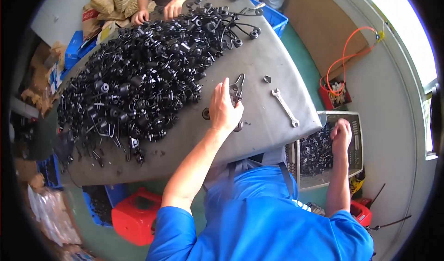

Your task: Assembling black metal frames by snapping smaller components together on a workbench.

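Over the near part of the grey table, my left hand (pixel 224 111) closes with thumb and fingers around a black part with a wire loop (pixel 238 86). The loop sticks out beyond the fingers, and the palm hides some of the part. Round black rubber pieces (pixel 206 114) show beside that hand. My right hand (pixel 341 132) is above a grey crate (pixel 358 155) at the right, with its fingers curled in. Whatever those fingers hold cannot be made out. Many small black pieces (pixel 316 153) lie in the crate.
A large heap of black parts (pixel 143 71) covers the table's left and far side. Right of my left hand lie an open-end wrench (pixel 285 107) and a small black nut (pixel 267 79). Another person's hands (pixel 173 9) work at the far edge. A red stool (pixel 134 217) stands lower left.
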A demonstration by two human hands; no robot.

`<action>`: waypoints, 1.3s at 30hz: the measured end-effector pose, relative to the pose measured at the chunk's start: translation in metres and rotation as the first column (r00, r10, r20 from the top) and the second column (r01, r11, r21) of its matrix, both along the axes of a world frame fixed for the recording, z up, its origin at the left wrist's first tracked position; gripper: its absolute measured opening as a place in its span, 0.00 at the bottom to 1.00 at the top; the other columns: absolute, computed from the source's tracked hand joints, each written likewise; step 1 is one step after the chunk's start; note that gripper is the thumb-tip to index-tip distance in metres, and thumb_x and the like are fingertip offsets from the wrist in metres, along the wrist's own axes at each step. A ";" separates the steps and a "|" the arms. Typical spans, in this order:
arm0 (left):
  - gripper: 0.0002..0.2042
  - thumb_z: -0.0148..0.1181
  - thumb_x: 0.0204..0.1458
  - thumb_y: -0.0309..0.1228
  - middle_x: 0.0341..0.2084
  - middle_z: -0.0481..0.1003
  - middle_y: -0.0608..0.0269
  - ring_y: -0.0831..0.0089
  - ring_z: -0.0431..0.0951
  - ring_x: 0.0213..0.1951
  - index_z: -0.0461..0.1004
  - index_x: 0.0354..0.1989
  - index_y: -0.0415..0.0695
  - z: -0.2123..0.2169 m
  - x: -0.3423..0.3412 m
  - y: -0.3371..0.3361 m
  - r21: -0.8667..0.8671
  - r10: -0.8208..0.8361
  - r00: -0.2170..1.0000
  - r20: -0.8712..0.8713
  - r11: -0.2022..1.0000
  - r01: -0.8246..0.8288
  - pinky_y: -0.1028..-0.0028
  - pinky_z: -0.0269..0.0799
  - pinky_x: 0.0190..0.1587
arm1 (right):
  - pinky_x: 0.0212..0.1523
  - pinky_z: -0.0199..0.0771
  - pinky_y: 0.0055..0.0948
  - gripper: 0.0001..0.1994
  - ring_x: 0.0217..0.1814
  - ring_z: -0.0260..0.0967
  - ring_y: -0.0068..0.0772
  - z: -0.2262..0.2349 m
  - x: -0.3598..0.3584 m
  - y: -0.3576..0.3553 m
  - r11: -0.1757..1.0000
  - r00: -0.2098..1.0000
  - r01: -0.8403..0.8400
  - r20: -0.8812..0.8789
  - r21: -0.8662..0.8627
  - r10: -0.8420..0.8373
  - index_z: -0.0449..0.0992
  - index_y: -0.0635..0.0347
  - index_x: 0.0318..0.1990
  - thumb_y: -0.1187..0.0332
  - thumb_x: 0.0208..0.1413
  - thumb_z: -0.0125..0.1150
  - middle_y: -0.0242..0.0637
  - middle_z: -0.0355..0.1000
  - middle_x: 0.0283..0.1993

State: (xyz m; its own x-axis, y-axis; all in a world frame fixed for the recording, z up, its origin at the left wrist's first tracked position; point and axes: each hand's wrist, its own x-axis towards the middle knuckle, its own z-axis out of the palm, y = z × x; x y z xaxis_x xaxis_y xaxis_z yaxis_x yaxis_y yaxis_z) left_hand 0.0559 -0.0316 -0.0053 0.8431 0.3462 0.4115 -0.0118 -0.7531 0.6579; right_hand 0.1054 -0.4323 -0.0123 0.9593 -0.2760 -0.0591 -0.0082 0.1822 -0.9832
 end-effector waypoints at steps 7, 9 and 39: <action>0.34 0.66 0.40 0.26 0.43 0.70 0.45 0.49 0.72 0.46 0.58 0.59 0.34 -0.014 -0.022 0.009 -0.069 0.116 0.991 0.067 0.991 -0.111 0.58 0.70 0.48 | 0.20 0.59 0.19 0.10 0.22 0.60 0.14 0.055 0.078 0.187 0.553 0.772 -0.577 -0.179 -0.602 0.610 0.78 0.58 0.42 0.63 0.57 0.61 0.24 0.68 0.23; 0.24 0.63 0.39 0.25 0.38 0.71 0.44 0.47 0.73 0.42 0.65 0.47 0.38 -0.012 -0.015 -0.002 -0.101 0.119 0.988 0.099 0.989 -0.109 0.55 0.72 0.42 | 0.19 0.60 0.23 0.12 0.22 0.61 0.18 0.007 0.126 0.196 0.402 0.733 -0.391 -0.016 -0.828 0.680 0.77 0.58 0.44 0.63 0.55 0.63 0.26 0.68 0.23; 0.22 0.71 0.34 0.33 0.36 0.75 0.39 0.47 0.77 0.43 0.70 0.35 0.35 -0.002 0.030 -0.005 -0.660 0.239 0.952 -0.192 0.687 -0.305 0.59 0.72 0.45 | 0.22 0.42 0.16 0.04 0.22 0.46 0.08 -0.024 0.092 0.280 0.623 0.580 -0.441 0.324 -0.646 0.747 0.72 0.60 0.41 0.73 0.60 0.57 0.16 0.55 0.21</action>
State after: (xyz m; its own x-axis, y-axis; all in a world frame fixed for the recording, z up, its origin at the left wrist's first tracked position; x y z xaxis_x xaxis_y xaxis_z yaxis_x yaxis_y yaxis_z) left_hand 0.0862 -0.0362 -0.0077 0.6865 0.7214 -0.0908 0.2015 -0.0687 0.9771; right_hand 0.1972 -0.1527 -0.0364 0.7186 0.5315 0.4485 0.5881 -0.1202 -0.7998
